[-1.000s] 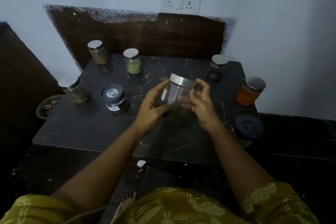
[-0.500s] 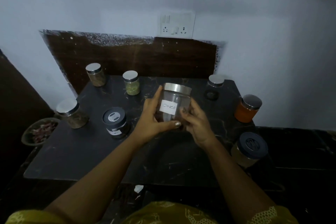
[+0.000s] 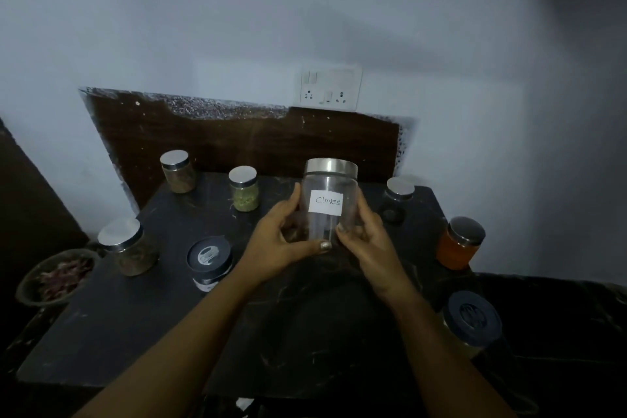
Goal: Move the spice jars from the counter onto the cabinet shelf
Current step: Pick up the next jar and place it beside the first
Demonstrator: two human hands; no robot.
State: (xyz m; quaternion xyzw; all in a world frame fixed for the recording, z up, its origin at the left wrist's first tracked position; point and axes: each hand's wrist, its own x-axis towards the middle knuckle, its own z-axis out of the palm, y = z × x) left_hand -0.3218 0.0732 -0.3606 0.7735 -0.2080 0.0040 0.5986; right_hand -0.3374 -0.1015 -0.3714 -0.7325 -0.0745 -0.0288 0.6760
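Note:
A clear jar (image 3: 328,204) with a steel lid and a white label reading "Cloves" is held upright above the dark counter (image 3: 142,326). My left hand (image 3: 283,241) grips its left side and bottom. My right hand (image 3: 364,236) grips its right side. Several other spice jars stand on the counter: a steel-lidded jar (image 3: 178,171) at the back left, a green-filled jar (image 3: 245,192), a steel-lidded jar (image 3: 127,245) at the left, a black-lidded jar (image 3: 209,262), a dark jar (image 3: 396,198), an orange jar (image 3: 460,243) and a black-lidded jar (image 3: 472,322) at the right. No cabinet shelf is in view.
A bowl (image 3: 51,276) with reddish contents sits beyond the counter's left edge. A dark wooden backboard (image 3: 237,139) rises behind the counter, with a wall switch and socket plate (image 3: 330,88) above it. A lower dark surface (image 3: 559,332) extends to the right.
Both hands have raised the jar and turned it so the "Cloves" label faces me. The view has tilted upward, showing more wall.

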